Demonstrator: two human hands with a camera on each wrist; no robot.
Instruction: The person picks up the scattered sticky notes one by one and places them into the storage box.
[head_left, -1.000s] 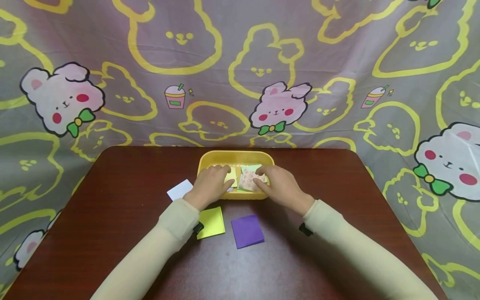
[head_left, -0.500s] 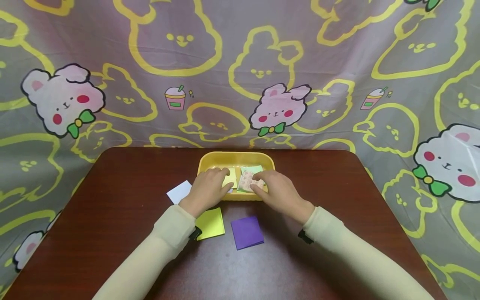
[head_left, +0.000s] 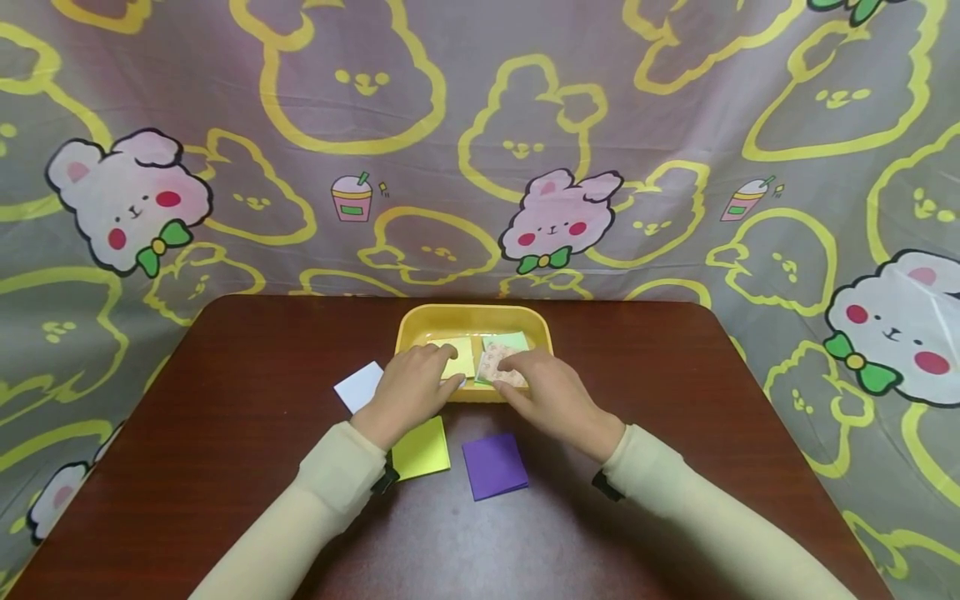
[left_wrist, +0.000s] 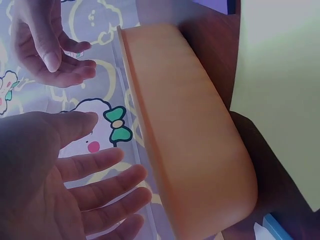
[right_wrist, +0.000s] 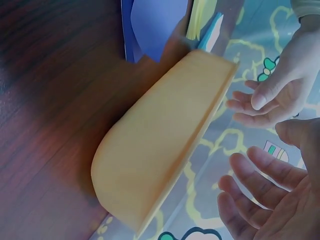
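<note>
A yellow plastic basket [head_left: 474,313] stands near the table's back edge. Inside, a pale yellow paper square [head_left: 462,357] lies at the left; a pinkish patterned paper square [head_left: 492,362] overlaps a light green one [head_left: 512,340] at the right. Over the basket's front left hovers my left hand [head_left: 407,385], fingers loosely bent and holding nothing. My right hand [head_left: 558,390] is over the front right corner, also holding nothing. Both wrist views show the left hand [left_wrist: 95,185] and the right hand [right_wrist: 272,195] with spread fingers, above the basket's rim and apart from each other.
On the table before the basket lie a bright yellow folded paper square [head_left: 423,448] and a purple one [head_left: 495,467]. A white paper square [head_left: 358,387] lies left of the basket. A patterned cloth [head_left: 420,100] hangs behind the dark wooden table [head_left: 247,367].
Both hands have drawn back slightly toward the person, the left a bit to the left as well, uncovering more of the paper in the basket. The papers look unmoved.
</note>
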